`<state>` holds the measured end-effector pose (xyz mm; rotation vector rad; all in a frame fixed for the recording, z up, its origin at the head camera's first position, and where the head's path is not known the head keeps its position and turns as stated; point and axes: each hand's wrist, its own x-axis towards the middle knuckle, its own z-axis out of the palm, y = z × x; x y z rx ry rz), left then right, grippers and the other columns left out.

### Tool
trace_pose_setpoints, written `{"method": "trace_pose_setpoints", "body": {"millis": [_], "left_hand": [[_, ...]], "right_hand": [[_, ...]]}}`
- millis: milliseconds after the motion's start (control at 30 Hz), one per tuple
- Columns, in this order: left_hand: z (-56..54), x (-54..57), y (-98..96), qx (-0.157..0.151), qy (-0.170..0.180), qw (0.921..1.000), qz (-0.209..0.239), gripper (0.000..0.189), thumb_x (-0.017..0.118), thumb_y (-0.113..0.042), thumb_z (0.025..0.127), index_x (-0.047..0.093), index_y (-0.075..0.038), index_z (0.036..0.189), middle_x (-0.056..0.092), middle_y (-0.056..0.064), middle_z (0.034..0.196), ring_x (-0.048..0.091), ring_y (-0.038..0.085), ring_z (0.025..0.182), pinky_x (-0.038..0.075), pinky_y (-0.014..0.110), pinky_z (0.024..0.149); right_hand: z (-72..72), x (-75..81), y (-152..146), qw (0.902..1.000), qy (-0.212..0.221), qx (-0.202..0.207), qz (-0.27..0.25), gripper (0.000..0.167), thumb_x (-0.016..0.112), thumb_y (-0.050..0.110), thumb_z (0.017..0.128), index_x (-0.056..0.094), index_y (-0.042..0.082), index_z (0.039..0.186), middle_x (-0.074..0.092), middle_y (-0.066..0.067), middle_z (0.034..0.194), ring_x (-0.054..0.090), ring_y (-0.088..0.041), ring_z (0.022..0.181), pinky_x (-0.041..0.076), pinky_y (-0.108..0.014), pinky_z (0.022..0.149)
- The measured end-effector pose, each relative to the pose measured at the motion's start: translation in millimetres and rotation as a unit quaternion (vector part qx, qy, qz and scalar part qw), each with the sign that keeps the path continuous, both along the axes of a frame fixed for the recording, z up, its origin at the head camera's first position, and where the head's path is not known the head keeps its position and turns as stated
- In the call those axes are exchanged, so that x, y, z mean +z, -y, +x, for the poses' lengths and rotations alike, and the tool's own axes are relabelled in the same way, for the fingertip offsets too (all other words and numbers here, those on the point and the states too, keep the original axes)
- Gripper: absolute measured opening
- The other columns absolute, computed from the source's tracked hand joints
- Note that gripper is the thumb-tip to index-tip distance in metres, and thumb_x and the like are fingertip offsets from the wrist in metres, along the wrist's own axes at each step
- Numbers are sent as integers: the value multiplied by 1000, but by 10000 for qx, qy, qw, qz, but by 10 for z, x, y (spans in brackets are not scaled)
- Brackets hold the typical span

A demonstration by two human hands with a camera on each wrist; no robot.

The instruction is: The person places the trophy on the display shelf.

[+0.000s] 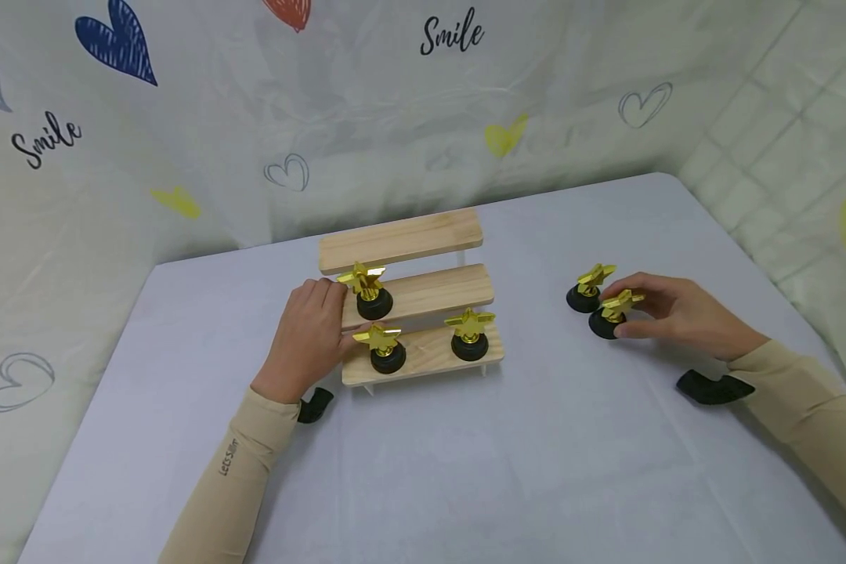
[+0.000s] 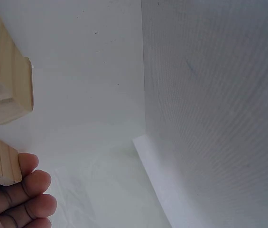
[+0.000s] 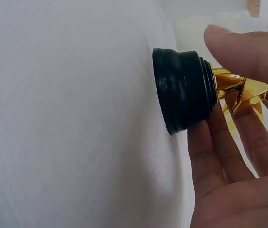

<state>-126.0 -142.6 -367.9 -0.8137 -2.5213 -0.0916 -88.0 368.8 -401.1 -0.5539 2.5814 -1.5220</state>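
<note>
On the right side of the table, my right hand [image 1: 666, 309] has its thumb and fingers around a gold star trophy [image 1: 606, 323] with a round black base. In the right wrist view, fingers lie along the black base [image 3: 183, 90] and the thumb is by the gold stem. A second star trophy [image 1: 582, 299] stands just behind it. My left hand [image 1: 306, 341] grips the left end of a three-tier wooden shelf [image 1: 437, 296]; its fingertips [image 2: 36, 183] curl past a board's end in the left wrist view.
One star trophy [image 1: 374, 304] stands on the shelf's middle board, at the left. The lowest board bears another trophy [image 1: 388, 359] at left and one trophy [image 1: 469, 346] at right. Behind the white-covered table [image 1: 536, 470] hangs a printed cloth [image 1: 366, 102].
</note>
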Motion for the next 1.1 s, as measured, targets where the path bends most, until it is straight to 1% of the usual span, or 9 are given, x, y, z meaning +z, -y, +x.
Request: {"method": "trace_pose_setpoints", "body": {"millis": [167,267,367,467,567,667,833,1033,1100], "left_hand": [[-16,-13,7,-42,-114,9999,-7,92,18,-76,99,57,6,113,61,20,98,53,34,89,46,46,81],[-24,-19,11,-75,-203,9998,-13,92,18,-76,100,58,6,112,62,20,98,54,35,89,47,47,81],[-28,-24,11,-93,-215,9997,4,91,18,-76,100,58,6,112,62,20,97,54,35,88,46,46,80],[-23,-22,12,-91,-197,9998,14,92,18,-76,100,58,6,112,62,20,98,54,34,89,46,46,81],[-13,-17,10,-81,-157,9998,26,92,19,-76,99,58,6,113,62,20,98,54,34,89,47,46,81],[-5,-14,6,-66,-99,9999,48,93,20,-77,99,58,6,113,62,20,98,54,34,89,47,46,80],[1,-13,2,-45,-47,10000,69,92,20,-77,99,58,6,114,62,20,98,54,35,89,47,47,81],[-3,-18,4,-73,-82,9999,86,93,20,-77,99,58,7,114,62,21,99,54,35,89,46,47,80],[-4,-20,3,-89,-84,9999,101,93,19,-77,99,58,7,114,62,21,99,54,35,89,46,47,80]], "right_hand": [[6,-25,24,9997,66,-184,131,48,84,3,83,66,8,127,68,0,123,63,2,116,46,-7,96],[13,-37,37,9992,75,-300,233,48,86,5,82,67,11,126,69,2,121,64,0,111,46,-8,92],[21,-41,45,9987,113,-384,330,49,87,8,81,67,14,126,69,3,121,65,-3,103,47,-10,86],[26,-40,50,9982,131,-436,396,50,88,10,81,67,15,126,69,3,120,64,-4,101,47,-11,84],[22,-46,53,9979,71,-467,436,49,88,10,81,67,16,126,69,3,120,64,-3,102,46,-10,86],[12,-65,48,9975,4,-517,492,49,89,10,81,68,17,125,70,4,118,64,-4,99,45,-10,86],[13,-89,34,9969,18,-565,543,51,89,12,80,68,18,126,70,6,118,65,-4,98,44,-8,87],[24,-87,32,9971,55,-577,488,50,88,11,81,67,18,126,69,5,119,66,-3,101,45,-7,89],[22,-93,35,9978,47,-556,347,49,87,8,82,66,14,126,69,5,119,67,-1,104,46,-6,92]]}}
